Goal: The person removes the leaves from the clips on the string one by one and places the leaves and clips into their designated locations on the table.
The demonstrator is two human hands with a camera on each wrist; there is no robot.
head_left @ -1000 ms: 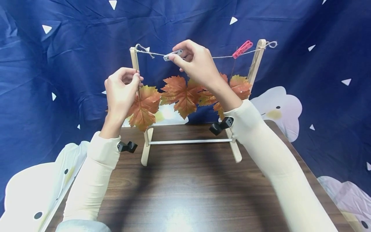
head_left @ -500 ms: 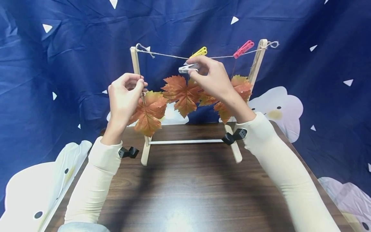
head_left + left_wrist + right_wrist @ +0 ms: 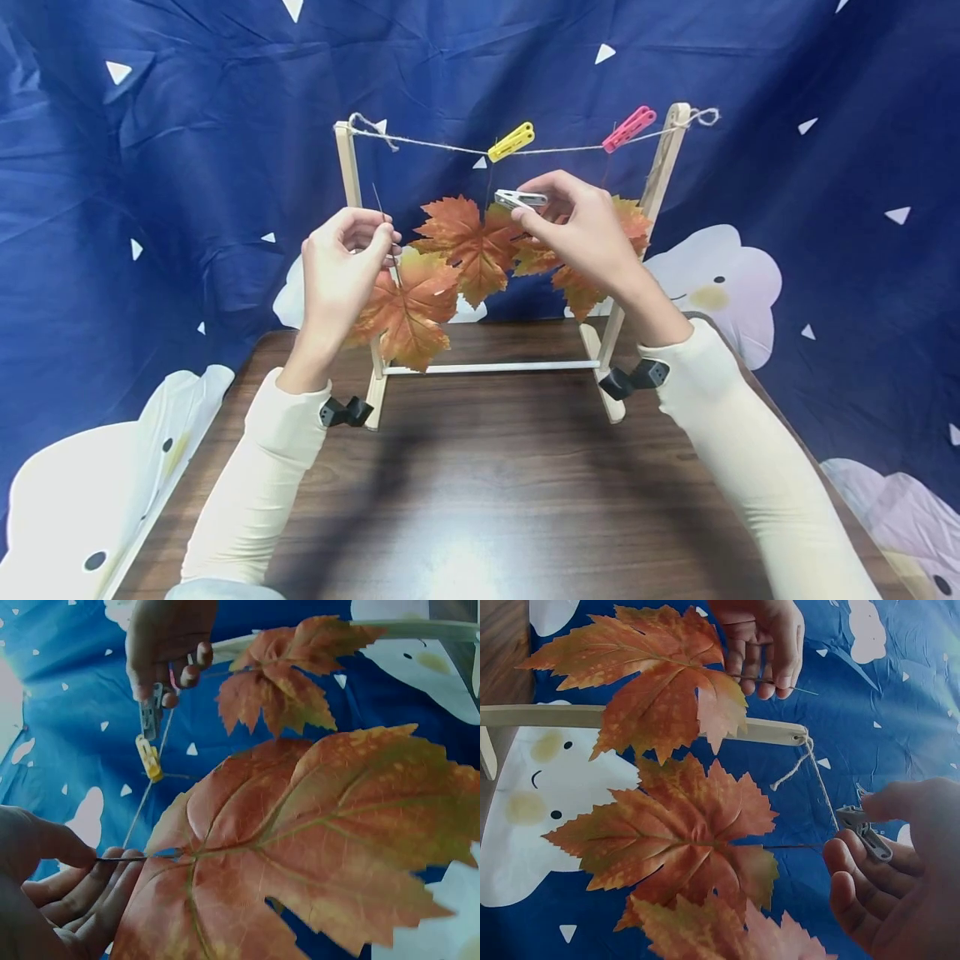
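My left hand (image 3: 337,275) pinches the thin stem of an orange artificial maple leaf (image 3: 415,312) between thumb and fingers. The stem's free end points up past the fingertips, and the leaf hangs in front of the frame's left post. In my right hand (image 3: 585,221) is a grey-white clothespin (image 3: 516,199), gripped between thumb and fingers below the twine (image 3: 442,146). A yellow clothespin (image 3: 512,142) on the twine has a second maple leaf (image 3: 476,250) hanging beneath it. Farther right, a pink clothespin (image 3: 630,129) sits above a third leaf (image 3: 630,225), partly hidden by my right hand.
The twine is tied between two upright wooden posts (image 3: 347,167), joined low down by a white rod (image 3: 487,367). This frame stands toward the back of a dark wooden table (image 3: 480,467). Behind hangs a blue cloth (image 3: 225,125) with white triangles and cloud faces.
My right hand has drawn the grey-white clothespin away from the twine, down and to the right, uncovering the yellow one. My left hand has moved down and right with its leaf.
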